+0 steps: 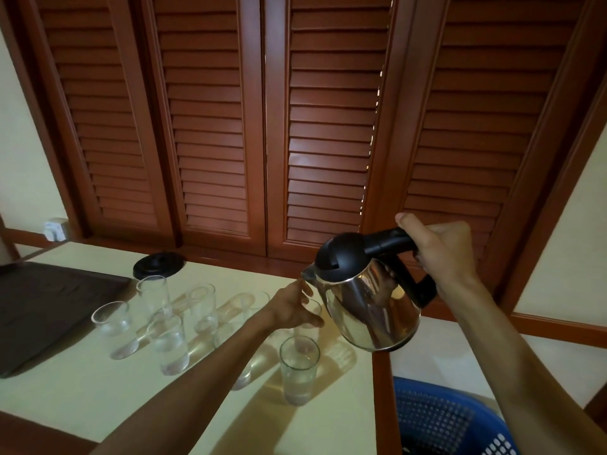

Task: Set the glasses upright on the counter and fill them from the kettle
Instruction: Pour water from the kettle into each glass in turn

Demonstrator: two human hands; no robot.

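Here, right of centre in the frame, the right hand (pixel 440 254) grips the black handle of a steel kettle (pixel 368 303), fingers wrapped round it, spout tipped left and down. Just below the spout, the left hand (pixel 292 310) holds a clear glass (pixel 308 320), fingers curled round it. Several upright glasses stand on the pale counter (pixel 98 405) at lower left. Pouring looks to be the step in hand; no stream is visible. Next, the spout needs to stay over the rim.
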